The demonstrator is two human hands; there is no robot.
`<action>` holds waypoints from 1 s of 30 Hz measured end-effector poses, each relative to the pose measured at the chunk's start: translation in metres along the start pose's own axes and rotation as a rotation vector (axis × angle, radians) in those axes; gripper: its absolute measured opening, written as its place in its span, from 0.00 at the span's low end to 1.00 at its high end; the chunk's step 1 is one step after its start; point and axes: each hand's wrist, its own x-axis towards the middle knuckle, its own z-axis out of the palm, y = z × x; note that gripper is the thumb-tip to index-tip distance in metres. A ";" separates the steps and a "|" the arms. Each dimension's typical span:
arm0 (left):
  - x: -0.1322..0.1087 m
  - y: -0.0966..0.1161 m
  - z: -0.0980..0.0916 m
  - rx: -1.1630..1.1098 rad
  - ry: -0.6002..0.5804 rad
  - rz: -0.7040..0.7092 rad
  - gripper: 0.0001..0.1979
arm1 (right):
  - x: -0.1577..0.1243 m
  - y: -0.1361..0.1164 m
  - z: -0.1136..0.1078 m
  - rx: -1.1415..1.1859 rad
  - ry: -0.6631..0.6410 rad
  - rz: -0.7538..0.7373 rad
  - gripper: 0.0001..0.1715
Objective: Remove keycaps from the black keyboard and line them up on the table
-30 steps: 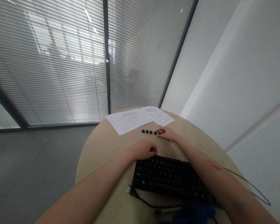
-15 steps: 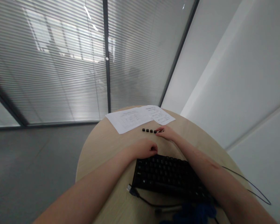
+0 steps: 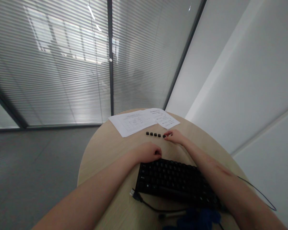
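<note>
My right hand (image 3: 174,136) is over the far part of the table, thumb and fingertips closed on a small black keycap (image 3: 164,136) at the right end of a row. Several more black keycaps (image 3: 155,134) stand in that row to its left, spaced slightly apart. My left hand (image 3: 148,152) rests with curled fingers at the far left edge of a black keyboard (image 3: 168,177); whatever it may hold is hidden. The right forearm passes over the keyboard's right side and covers part of it.
Printed paper sheets (image 3: 134,123) lie at the table's far edge. A USB plug on a cable (image 3: 136,195) lies by the keyboard's near left corner. Close to me are a blue object (image 3: 199,219) and a brush-like tool. The round wooden table (image 3: 98,153) stands near a white wall (image 3: 254,80).
My right hand has moved slightly right along the row. The keycap formerly beside its fingertips now stands clear, and another shows at the fingertips. The left hand has barely moved.
</note>
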 end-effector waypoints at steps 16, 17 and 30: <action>0.000 0.001 -0.001 0.030 -0.008 0.009 0.08 | 0.007 -0.005 0.010 -0.010 0.031 0.006 0.16; 0.001 0.001 -0.001 0.030 -0.011 0.008 0.08 | 0.007 -0.005 0.010 0.001 0.032 0.008 0.17; 0.002 -0.001 0.000 -0.027 0.001 0.002 0.08 | -0.055 -0.032 -0.035 0.594 0.389 0.045 0.39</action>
